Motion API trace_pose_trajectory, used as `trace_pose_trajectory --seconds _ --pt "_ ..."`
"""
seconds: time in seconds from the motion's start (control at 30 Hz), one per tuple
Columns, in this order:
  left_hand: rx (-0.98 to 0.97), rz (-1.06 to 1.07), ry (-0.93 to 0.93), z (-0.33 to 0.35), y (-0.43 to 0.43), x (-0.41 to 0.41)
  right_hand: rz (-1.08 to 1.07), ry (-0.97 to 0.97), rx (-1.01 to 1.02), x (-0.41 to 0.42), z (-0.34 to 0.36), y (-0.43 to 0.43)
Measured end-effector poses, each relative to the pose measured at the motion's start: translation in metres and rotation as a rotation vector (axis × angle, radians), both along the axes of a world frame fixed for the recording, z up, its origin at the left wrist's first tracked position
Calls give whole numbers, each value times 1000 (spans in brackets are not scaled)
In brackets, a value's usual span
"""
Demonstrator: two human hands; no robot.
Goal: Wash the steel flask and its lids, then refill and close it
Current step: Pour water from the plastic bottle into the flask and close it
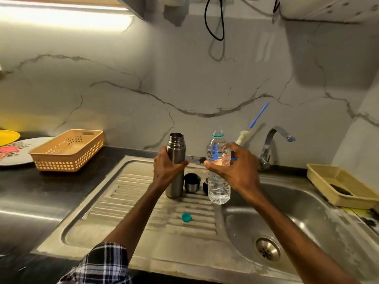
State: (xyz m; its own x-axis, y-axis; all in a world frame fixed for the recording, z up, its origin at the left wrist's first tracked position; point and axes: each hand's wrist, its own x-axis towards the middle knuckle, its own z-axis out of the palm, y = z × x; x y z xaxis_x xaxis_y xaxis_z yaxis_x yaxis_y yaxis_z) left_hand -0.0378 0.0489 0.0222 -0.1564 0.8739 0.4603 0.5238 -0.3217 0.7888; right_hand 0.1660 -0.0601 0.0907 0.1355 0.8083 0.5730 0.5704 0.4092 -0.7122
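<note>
- Nearest: a green bottle cap [186,217] lies loose on the draining board [106,201].
- Left hand [166,171] is wrapped round the steel flask [176,152], which stands upright and open-mouthed on the board.
- Right hand [235,169] grips an uncapped water bottle [218,189], held upright just right of the flask and mostly full.
- Just behind, the cup lid [192,183] and a dark stopper [205,186], partly hidden, both off the flask.
- Far right: bottle brush [244,136] parked by the tap [272,144].
- Assessment: washing appears finished. Pouring has not begun; refilling and fitting both lids remain. Flask contents cannot be seen.
</note>
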Motion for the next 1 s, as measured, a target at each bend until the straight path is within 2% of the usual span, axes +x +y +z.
trace_pose_trajectory --seconds 0.37,0.5,0.73,1.0 --pt "121 -75 71 -7 -19 -16 39 -130 -22 -3 6 16" --pt "192 -103 80 -11 -30 -16 40 -239 -47 -4 8 20" --pt "253 -125 -17 -17 -39 -17 42 -438 -63 -5 16 25" --pt "285 -166 57 -18 -39 -9 6 -600 -85 -1 26 34"
